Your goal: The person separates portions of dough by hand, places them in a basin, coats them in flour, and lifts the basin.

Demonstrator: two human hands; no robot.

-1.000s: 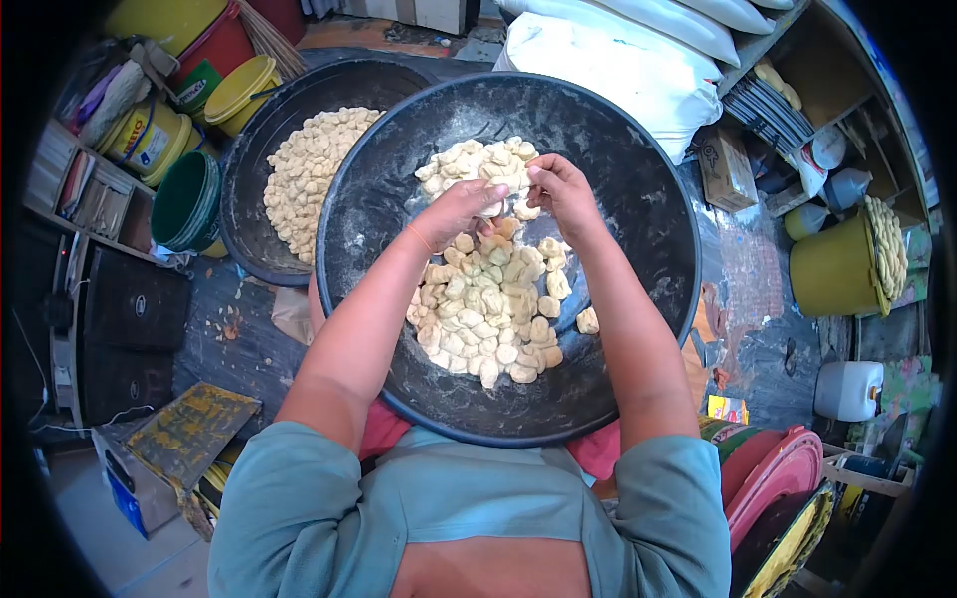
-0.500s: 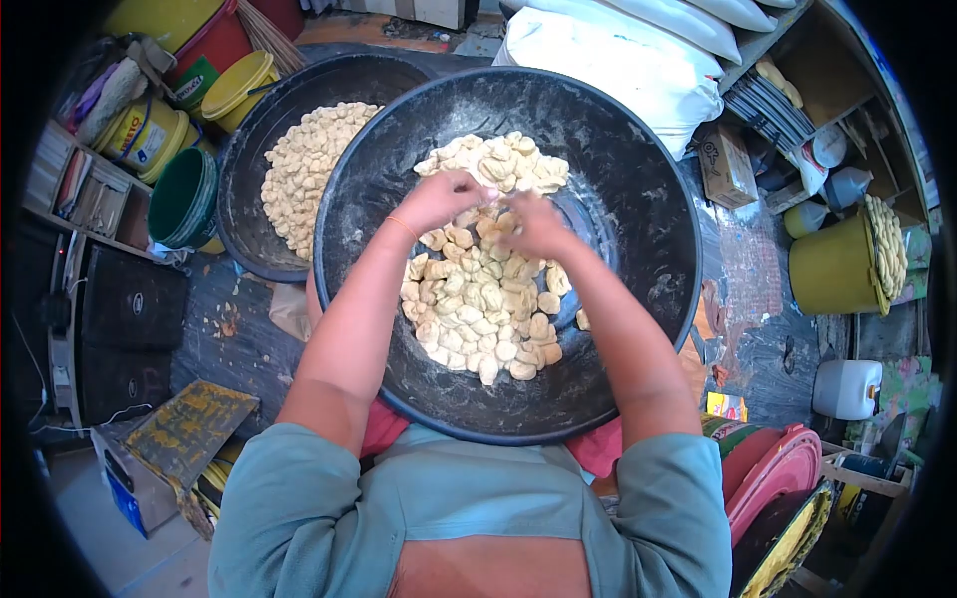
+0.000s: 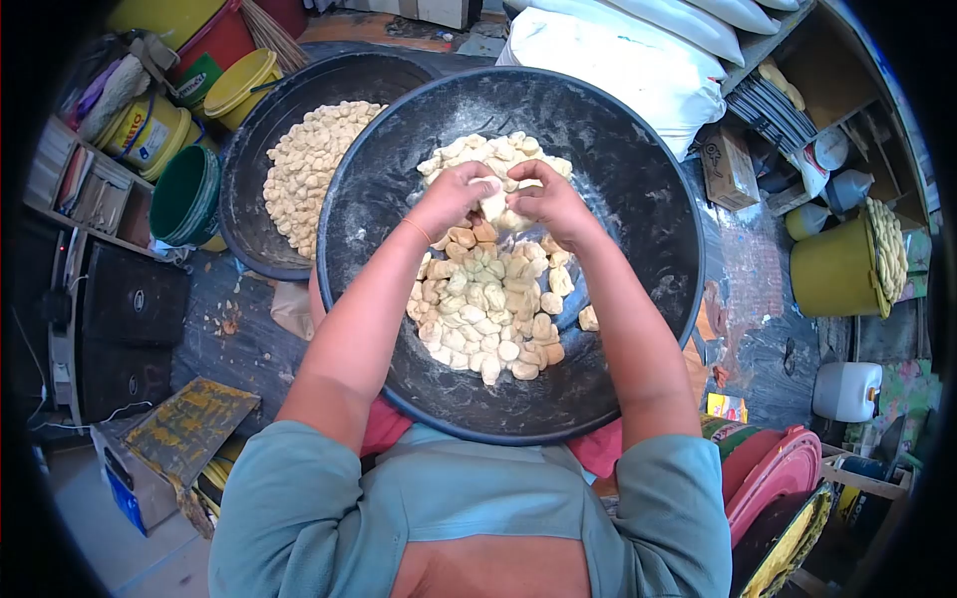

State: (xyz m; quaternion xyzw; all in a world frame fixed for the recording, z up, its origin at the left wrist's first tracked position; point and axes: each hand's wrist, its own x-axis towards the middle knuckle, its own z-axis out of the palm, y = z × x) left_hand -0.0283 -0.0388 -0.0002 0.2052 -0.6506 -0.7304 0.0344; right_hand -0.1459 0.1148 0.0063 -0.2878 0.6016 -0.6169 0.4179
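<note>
Dark, scuffed flooring (image 3: 244,357) is spreading around you, with a wide black basin (image 3: 643,249) serving as your surface. Nearest you, a loose heap of dough-like lumps (image 3: 478,311) is lying inside it. Just beyond that heap, your left hand (image 3: 451,202) is pinching a pale piece (image 3: 493,202) between thumb and fingers, while your right hand (image 3: 551,204) is curling close beside it; whether that second grip is touching the piece, you cannot tell. It is looking light, soft and easily dented, perhaps tacky beneath any powder, so its thicker sides are probably offering the safest hold. Past your hands, a paler pile (image 3: 513,149) is resting on the powder-streaked basin. Farther left, a second basin (image 3: 242,184) is holding many small lumps (image 3: 311,179); beyond, white sacks (image 3: 608,65) are lying near wooden shelving (image 3: 819,85).
</note>
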